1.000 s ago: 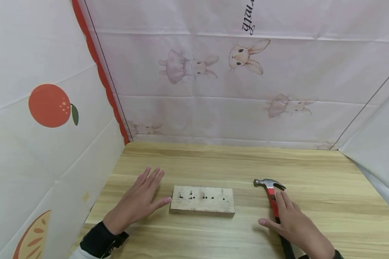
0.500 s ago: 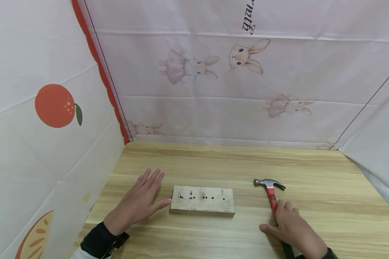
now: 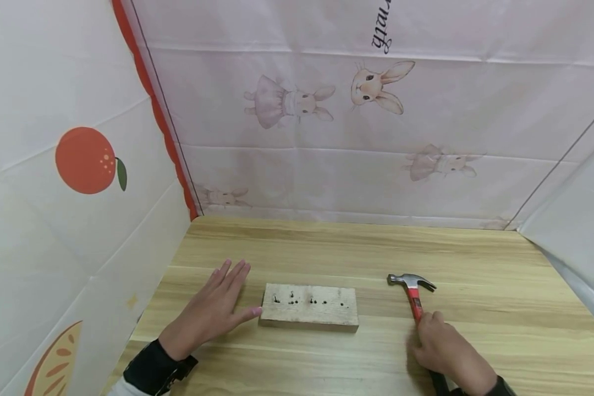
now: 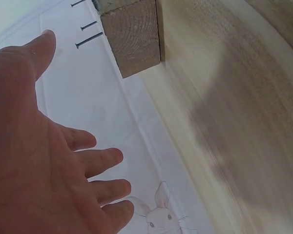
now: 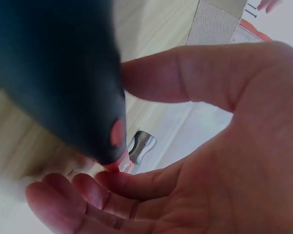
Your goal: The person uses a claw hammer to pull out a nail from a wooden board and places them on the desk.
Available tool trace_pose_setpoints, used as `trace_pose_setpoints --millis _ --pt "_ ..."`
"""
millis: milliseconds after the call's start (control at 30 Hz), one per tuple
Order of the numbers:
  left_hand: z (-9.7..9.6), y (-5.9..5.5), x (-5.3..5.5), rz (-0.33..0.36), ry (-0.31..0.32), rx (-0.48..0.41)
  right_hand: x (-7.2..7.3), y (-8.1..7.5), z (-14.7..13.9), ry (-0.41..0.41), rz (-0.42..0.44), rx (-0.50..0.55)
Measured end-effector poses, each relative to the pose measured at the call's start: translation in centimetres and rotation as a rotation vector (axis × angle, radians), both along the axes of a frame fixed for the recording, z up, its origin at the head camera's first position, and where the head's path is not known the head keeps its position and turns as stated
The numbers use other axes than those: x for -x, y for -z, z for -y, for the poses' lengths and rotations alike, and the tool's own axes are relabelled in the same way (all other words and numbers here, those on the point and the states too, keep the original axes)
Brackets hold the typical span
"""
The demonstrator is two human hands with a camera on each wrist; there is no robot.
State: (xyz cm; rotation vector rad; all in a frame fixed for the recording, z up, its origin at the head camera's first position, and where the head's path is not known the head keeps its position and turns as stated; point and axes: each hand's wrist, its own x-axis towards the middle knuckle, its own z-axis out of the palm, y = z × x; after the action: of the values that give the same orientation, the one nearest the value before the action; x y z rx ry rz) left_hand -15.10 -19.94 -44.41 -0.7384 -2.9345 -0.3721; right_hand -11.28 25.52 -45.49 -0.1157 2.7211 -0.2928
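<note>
In the head view a claw hammer (image 3: 414, 297) with a steel head and a red and black handle lies on the table. My right hand (image 3: 445, 349) grips its handle, thumb on one side and fingers curling round the other. The right wrist view shows the dark handle (image 5: 63, 73) up close, between thumb and fingers, with the steel head (image 5: 142, 145) beyond. A pale wooden block (image 3: 309, 313) lies left of the hammer, with several nails standing in it and small dark holes. My left hand (image 3: 210, 311) is spread beside the block's left end, thumb tip close to it; whether they touch I cannot tell.
The light wood-grain table (image 3: 297, 363) ends at a back cloth (image 3: 287, 176) printed with rabbits. A white cloth wall (image 3: 94, 236) with fruit prints rises on the left. Another pale sheet (image 3: 574, 231) hangs at the right.
My right hand has drawn back along the hammer from near its head, and its fingers have curled round the handle. The hammer, block and left hand have hardly moved.
</note>
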Motion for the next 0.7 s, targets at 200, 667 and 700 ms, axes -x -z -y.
trace_pose_setpoints --millis 200,667,700 --pt "0.0 -0.1 0.0 0.036 -0.016 -0.003 0.1 -0.2 -0.3 0.011 0.049 0.016" --pt "0.2 -0.3 -0.1 0.044 -0.019 0.003 0.1 0.3 -1.1 0.077 0.015 0.03" --pt "0.2 -0.3 -0.1 0.038 -0.016 0.001 0.1 0.4 -1.3 0.078 0.009 0.035"
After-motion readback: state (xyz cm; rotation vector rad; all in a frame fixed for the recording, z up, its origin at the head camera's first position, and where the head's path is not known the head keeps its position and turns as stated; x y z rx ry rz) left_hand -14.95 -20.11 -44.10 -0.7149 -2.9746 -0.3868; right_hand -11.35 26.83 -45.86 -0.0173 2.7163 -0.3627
